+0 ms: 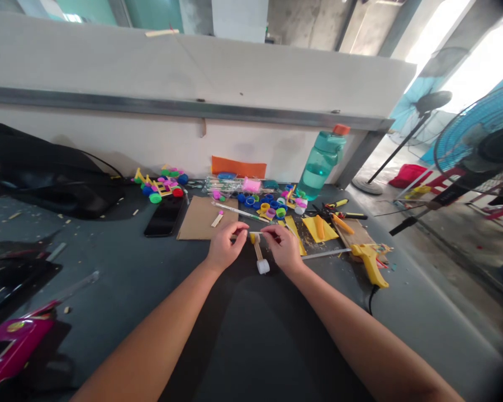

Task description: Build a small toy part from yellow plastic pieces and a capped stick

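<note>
Over the middle of the dark table, my left hand (227, 245) and my right hand (283, 245) face each other with fingers pinched. A thin pale stick (256, 233) spans the gap between their fingertips, and both hands grip its ends. Below the stick hangs or lies a small assembly: a yellow piece (253, 239), a wooden craft stick (258, 251) and a white bottle cap (263, 266) at the near end. Whether the assembly rests on the table I cannot tell. Beyond my left hand lies a cardboard sheet (195, 218).
Several coloured bottle caps (268, 204) lie behind my hands. A teal water bottle (318, 164) stands back right. To the right are a yellow glue gun (369, 262) and pliers (339, 209). At left are a phone (163, 218) and a black bag (46, 173).
</note>
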Demonstrator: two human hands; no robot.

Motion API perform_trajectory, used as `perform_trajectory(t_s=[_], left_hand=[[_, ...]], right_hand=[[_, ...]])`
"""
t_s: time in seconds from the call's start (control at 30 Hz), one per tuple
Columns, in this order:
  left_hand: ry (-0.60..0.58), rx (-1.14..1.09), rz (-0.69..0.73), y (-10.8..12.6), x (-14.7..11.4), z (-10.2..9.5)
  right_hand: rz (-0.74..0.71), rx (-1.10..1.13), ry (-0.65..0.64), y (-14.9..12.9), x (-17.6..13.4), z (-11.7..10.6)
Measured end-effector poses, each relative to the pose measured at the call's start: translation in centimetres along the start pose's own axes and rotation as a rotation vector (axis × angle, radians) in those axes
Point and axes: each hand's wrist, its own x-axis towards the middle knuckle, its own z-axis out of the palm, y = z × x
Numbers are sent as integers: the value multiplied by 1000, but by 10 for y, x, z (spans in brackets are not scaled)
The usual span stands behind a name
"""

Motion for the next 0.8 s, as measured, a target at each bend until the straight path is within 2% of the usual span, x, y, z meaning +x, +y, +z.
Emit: perform_trajectory(t_s=[0.27, 0.5, 0.8], left_hand=[[5, 53, 75, -2, 1, 2], [13, 58, 45, -6, 1, 2], [-32, 28, 18, -2, 1, 1]], right_hand=[[-30, -2, 4, 0, 1, 2], [-13, 26, -27, 3, 1, 4], [23, 6, -41, 2, 1, 3]])
